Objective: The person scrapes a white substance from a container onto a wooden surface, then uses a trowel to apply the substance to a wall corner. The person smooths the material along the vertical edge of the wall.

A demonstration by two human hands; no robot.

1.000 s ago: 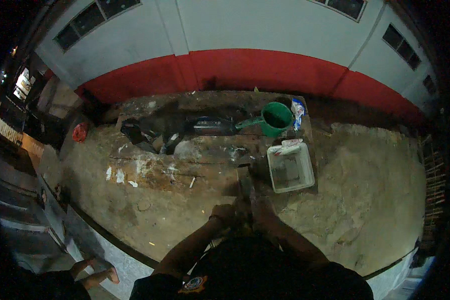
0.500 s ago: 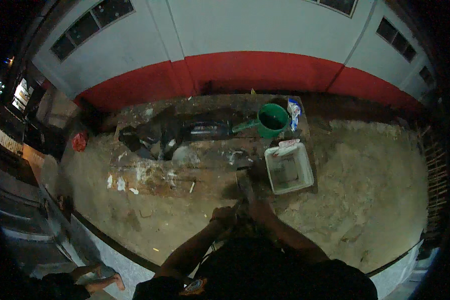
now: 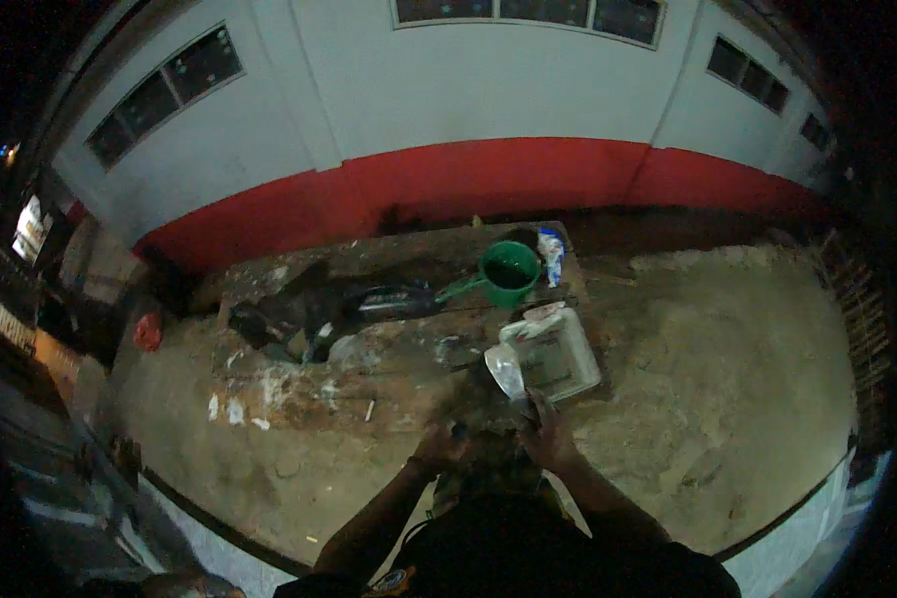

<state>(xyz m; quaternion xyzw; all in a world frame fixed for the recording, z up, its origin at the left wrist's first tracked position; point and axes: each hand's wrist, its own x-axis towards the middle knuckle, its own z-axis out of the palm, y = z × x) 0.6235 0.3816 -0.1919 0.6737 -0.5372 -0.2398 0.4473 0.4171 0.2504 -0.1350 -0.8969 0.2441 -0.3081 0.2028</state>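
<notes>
My right hand is closed around the lower end of a tool with a broad, pale, shiny blade; its exact kind is unclear. The blade points up and away from me, overlapping the left edge of a white square tub. My left hand is in front of me with its fingers bent, at a small dark thing I cannot make out. Between the hands lies a dark, mottled shape, too dim to name. Beyond the tub sits a green dipper, its handle pointing left.
A low, stained wooden table holds these things. Along its back left stretches a dark bundle; a blue-and-white packet stands at the far right. A red plastic bag lies on the ground at left. Behind runs a red-and-white wall.
My hands have moved apart, the right one away to the right. The broad blade now shows clearly beside the tub. The head view has tilted up, showing more of the wall.
</notes>
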